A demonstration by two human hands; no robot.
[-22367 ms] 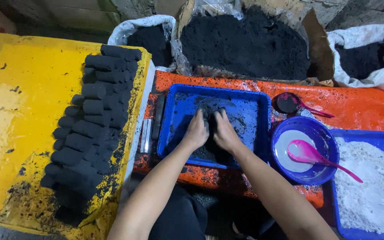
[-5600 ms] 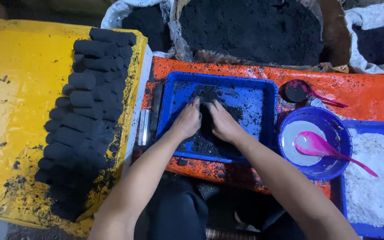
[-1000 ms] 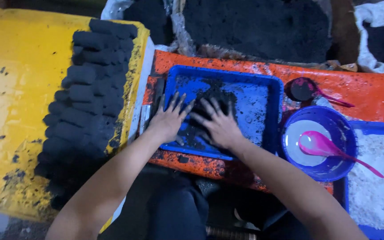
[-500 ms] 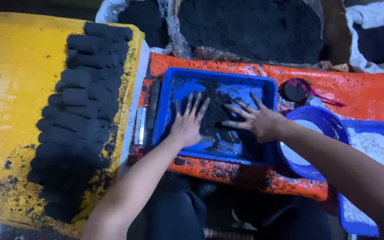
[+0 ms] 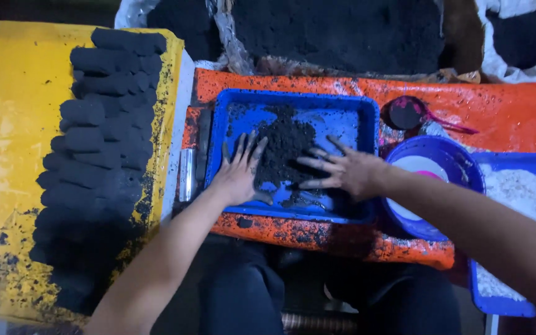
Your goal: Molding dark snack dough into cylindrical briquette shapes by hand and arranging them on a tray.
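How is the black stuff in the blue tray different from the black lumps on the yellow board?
The black stuff in the blue tray is loose and crumbly; the black lumps are pressed into stubby logs. The lumps sit stacked in rows; the black stuff lies in one heap between both hands. Both are dull black.

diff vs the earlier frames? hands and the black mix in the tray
Both hands went from cupped together over the black mix to flat with fingers spread. The right hand slid right, toward the purple bowl; the left hand stayed at the pile's left edge. Neither grips anything. Blue tray, black briquettes and white powder unchanged.
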